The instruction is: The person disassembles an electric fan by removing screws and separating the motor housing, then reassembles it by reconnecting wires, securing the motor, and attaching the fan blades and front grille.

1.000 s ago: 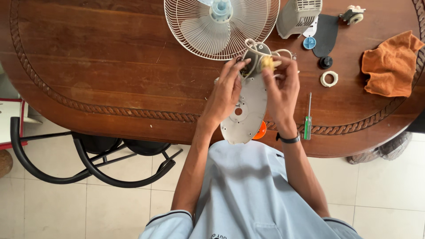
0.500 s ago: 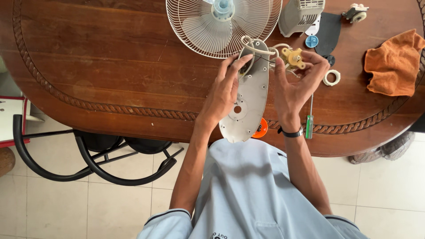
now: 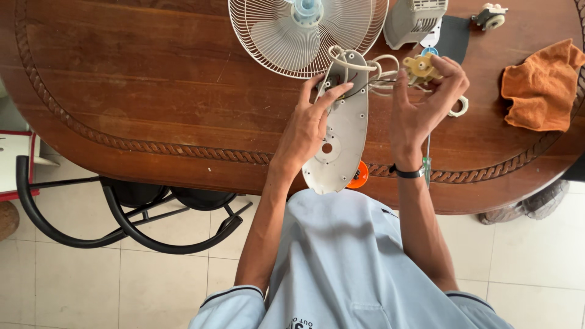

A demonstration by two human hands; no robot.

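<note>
Left hand: your left hand (image 3: 308, 125) holds the long grey fan housing (image 3: 341, 131) by its left edge, fingers (image 3: 332, 96) curled over its far end where the wires show.
Right hand: your right hand (image 3: 423, 103) is raised just right of the housing, fingers pinched on a small yellowish switch part (image 3: 420, 67) at their tips.
Wires: white wires (image 3: 381, 76) run from the switch part to the far end of the housing.
Housing: it is tilted, its near end reaching past the near edge of the worktop (image 3: 152, 91), its far end by the fan guard.
Fan guard: the round white wire fan guard (image 3: 292, 36) lies flat at the far edge, just beyond your left hand.
Motor cover: a grey motor cover (image 3: 411, 21) stands far right of the guard.
Cloth: an orange cloth (image 3: 539, 88) lies crumpled at the right, well apart from your hands.
Screwdriver: a green-handled screwdriver (image 3: 428, 164) lies beside your right wrist.
Orange disc: an orange disc (image 3: 359, 176) peeks from under the housing's near end.
Chair: a black chair (image 3: 122, 213) stands on the floor to the near left.
</note>
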